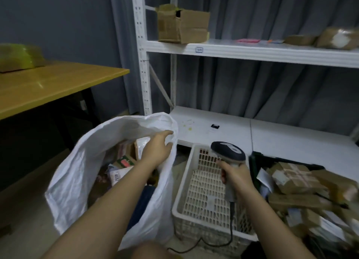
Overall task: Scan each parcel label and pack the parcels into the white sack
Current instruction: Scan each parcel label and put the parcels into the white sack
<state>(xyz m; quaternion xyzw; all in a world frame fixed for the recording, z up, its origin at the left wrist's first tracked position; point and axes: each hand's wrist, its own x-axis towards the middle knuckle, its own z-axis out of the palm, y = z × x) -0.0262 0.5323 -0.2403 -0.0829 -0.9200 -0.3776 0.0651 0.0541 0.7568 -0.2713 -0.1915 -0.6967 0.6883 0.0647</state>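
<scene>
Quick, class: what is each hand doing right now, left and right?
Left hand: grips the rim of the white sack, holding it open.
Right hand: closed round the handle of the barcode scanner.

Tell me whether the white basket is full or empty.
Empty: the white basket shows only its bare slotted floor; the right hand holds the barcode scanner above it.
</scene>
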